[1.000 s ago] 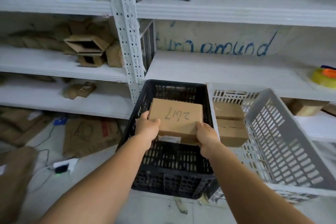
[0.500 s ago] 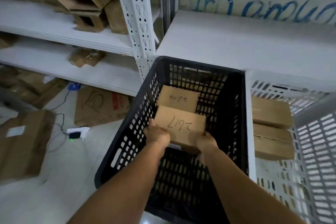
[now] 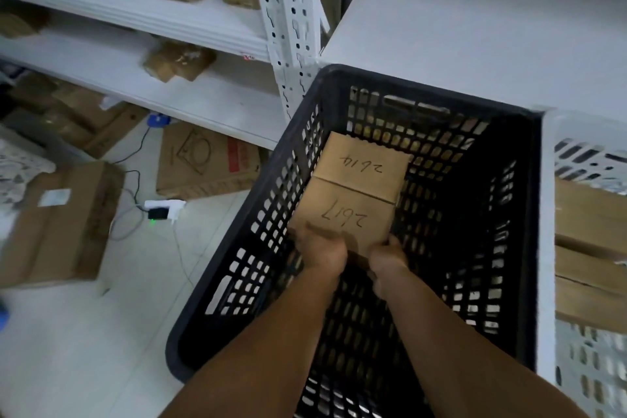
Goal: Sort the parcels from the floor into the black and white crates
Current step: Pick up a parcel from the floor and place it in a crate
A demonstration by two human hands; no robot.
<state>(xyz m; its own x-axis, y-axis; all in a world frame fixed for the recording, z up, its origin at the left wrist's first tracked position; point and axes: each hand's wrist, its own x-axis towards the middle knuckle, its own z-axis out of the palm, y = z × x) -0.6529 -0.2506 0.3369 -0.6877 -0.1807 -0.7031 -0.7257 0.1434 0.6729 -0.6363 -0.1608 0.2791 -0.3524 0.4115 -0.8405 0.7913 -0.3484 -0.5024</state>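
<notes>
Both my arms reach down into the black crate (image 3: 244, 251). My left hand (image 3: 322, 249) and my right hand (image 3: 388, 256) grip the near edge of a brown parcel marked 2617 (image 3: 346, 214), low inside the crate. It lies right against a second parcel marked 2614 (image 3: 364, 163), which sits just beyond it. The white crate (image 3: 546, 248) stands to the right, touching the black one, with stacked brown parcels (image 3: 590, 248) inside.
White metal shelving (image 3: 288, 10) stands behind the crates, with cardboard boxes (image 3: 176, 59) on its left shelves. Flattened cartons (image 3: 207, 159), a large box (image 3: 57, 224) and a power strip with cable (image 3: 163, 210) lie on the tiled floor at left.
My hands have lowered the 2617 parcel from above the crate rim down into the black crate, next to the 2614 parcel. My view has tilted downward.
</notes>
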